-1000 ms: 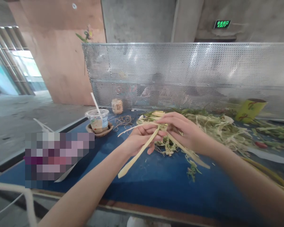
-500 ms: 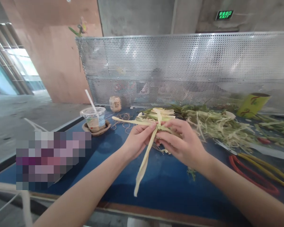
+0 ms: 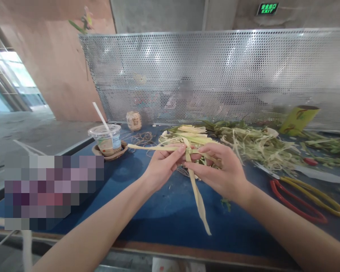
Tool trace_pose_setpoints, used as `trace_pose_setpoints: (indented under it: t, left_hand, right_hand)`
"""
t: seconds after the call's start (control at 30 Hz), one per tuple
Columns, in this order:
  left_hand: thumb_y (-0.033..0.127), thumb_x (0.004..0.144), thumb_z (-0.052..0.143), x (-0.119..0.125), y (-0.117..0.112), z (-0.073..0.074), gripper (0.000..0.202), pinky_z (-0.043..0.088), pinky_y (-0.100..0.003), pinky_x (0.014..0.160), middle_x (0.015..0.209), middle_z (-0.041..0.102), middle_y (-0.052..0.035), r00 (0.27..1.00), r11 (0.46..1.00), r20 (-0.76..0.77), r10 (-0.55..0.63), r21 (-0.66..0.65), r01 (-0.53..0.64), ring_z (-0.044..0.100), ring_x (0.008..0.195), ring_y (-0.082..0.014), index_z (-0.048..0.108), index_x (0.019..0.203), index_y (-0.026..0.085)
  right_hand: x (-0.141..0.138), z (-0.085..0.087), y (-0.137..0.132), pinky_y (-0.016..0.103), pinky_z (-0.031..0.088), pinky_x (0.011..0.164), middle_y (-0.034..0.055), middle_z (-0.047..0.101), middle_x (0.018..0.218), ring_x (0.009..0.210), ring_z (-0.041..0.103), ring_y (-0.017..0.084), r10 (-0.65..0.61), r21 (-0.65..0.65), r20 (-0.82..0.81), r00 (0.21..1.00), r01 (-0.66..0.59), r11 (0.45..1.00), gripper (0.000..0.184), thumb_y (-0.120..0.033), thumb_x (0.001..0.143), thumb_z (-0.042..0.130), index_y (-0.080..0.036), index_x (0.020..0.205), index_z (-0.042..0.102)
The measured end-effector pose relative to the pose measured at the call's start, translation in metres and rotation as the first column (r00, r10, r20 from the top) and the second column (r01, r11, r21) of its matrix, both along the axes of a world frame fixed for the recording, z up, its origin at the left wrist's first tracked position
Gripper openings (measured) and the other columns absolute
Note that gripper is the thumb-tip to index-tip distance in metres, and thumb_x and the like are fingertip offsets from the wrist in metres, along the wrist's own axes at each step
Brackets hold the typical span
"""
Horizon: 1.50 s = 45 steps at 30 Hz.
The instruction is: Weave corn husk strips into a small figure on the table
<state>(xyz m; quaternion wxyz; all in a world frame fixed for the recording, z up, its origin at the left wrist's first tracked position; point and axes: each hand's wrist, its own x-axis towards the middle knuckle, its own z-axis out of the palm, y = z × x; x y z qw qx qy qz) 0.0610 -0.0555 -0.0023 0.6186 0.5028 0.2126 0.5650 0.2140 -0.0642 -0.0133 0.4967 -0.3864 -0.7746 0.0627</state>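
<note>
My left hand (image 3: 161,169) and my right hand (image 3: 218,172) meet above the blue table (image 3: 147,215), both pinching pale yellow leaf strips (image 3: 197,196) where they cross. One strip hangs down toward the table's near edge, another sticks out to the left past my left fingers. Right behind my hands lies a heap of green and pale leaf strips (image 3: 243,143).
A lidded plastic cup with a straw (image 3: 106,139) stands on a brown saucer at the left. Near it are a coil of twine (image 3: 143,138) and a small jar (image 3: 133,120). Red and yellow handled shears (image 3: 300,196) lie at the right. A perforated metal screen (image 3: 215,75) backs the table, with a yellow cup (image 3: 297,120) near it.
The hanging strip has swung from pointing down-left to down-right. The camera has tilted, so the shears at the right have come into view.
</note>
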Motion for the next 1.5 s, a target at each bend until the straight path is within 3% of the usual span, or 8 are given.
trace_pose_setpoints:
  t: [0.27,0.4,0.5,0.8,1.03,1.23,1.37,1.5]
  left_hand:
    - [0.015,0.064,0.070,0.001,0.000,-0.001,0.015,0.050,-0.027,0.073,0.076,0.071,-0.0031,0.998,0.998,-0.029,0.053,0.025,-0.053,0.066,0.078,-0.0169,0.063,0.077,0.015]
    - [0.018,0.063,0.070,0.001,0.003,-0.004,0.017,0.049,-0.027,0.070,0.080,0.069,-0.0023,0.987,0.989,-0.072,0.144,0.054,-0.141,0.063,0.077,-0.0154,0.066,0.079,0.016]
    - [0.020,0.064,0.070,-0.001,0.005,-0.006,0.020,0.047,-0.023,0.063,0.080,0.068,-0.0022,0.970,0.980,-0.153,0.188,0.099,-0.175,0.060,0.071,-0.0128,0.068,0.084,0.017]
    - [0.020,0.058,0.073,0.001,0.002,-0.005,0.025,0.046,-0.022,0.052,0.069,0.066,-0.0008,0.907,0.943,-0.275,0.319,0.184,-0.276,0.056,0.056,-0.0101,0.068,0.082,0.015]
    - [0.019,0.062,0.070,0.001,0.000,-0.004,0.022,0.044,-0.022,0.046,0.067,0.064,-0.0018,0.929,0.971,-0.303,0.214,0.165,-0.171,0.053,0.052,-0.0092,0.067,0.083,0.013]
    - [0.019,0.062,0.070,-0.003,0.004,-0.007,0.018,0.043,-0.020,0.043,0.064,0.063,-0.0007,0.946,0.977,-0.246,0.213,0.052,-0.206,0.054,0.049,-0.0087,0.066,0.079,0.013]
    - [0.021,0.061,0.071,-0.003,0.005,-0.009,0.020,0.041,-0.020,0.041,0.067,0.064,-0.0016,0.947,0.979,-0.264,0.184,-0.033,-0.200,0.055,0.050,-0.0093,0.065,0.078,0.012]
    - [0.022,0.063,0.069,0.000,0.002,-0.008,0.024,0.042,-0.021,0.040,0.067,0.064,-0.0009,0.924,0.982,-0.344,0.168,-0.019,-0.186,0.052,0.044,-0.0077,0.063,0.083,0.011]
  right_hand:
    - [0.008,0.007,0.000,0.030,0.049,0.062,0.0043,0.052,0.099,0.071,0.054,0.012,0.133,0.233,0.106,0.985,-0.155,0.960,0.012,-0.021,0.076,0.057,-0.028,0.080,0.067]
    - [-0.001,0.008,-0.001,0.025,0.047,0.050,0.0039,0.058,0.080,0.064,0.056,0.013,0.158,-0.066,-0.211,0.965,-0.175,0.982,0.008,-0.023,0.076,0.058,-0.021,0.076,0.065]
    - [-0.007,0.008,-0.002,0.020,0.038,0.035,-0.0029,0.051,0.054,0.043,0.048,0.008,0.157,-0.305,-0.454,0.877,-0.318,0.898,0.009,-0.027,0.076,0.057,-0.018,0.077,0.058]
    - [-0.003,0.008,0.005,0.015,0.028,0.028,-0.0074,0.050,0.048,0.030,0.038,0.003,0.116,-0.429,-0.632,0.766,-0.470,0.771,0.027,-0.031,0.072,0.063,-0.018,0.070,0.039]
    - [-0.002,0.010,-0.001,0.017,0.036,0.027,-0.0078,0.053,0.051,0.030,0.048,0.007,0.201,-0.402,-0.474,0.857,-0.414,0.817,0.021,-0.028,0.078,0.055,-0.021,0.076,0.036]
    - [0.006,0.009,0.001,0.022,0.049,0.048,-0.0003,0.059,0.077,0.060,0.061,0.011,0.405,-0.298,-0.252,0.879,-0.468,0.832,0.014,-0.018,0.083,0.043,-0.023,0.094,0.035]
    - [0.013,0.010,0.007,0.025,0.049,0.068,0.0023,0.062,0.085,0.074,0.059,0.012,0.269,-0.016,0.143,0.953,-0.269,0.963,0.021,-0.013,0.080,0.050,-0.021,0.099,0.050]
    - [0.014,0.010,0.011,0.025,0.046,0.067,0.0026,0.064,0.078,0.073,0.059,0.014,0.091,0.152,0.197,0.976,-0.122,0.981,0.009,-0.016,0.080,0.052,-0.019,0.080,0.061]
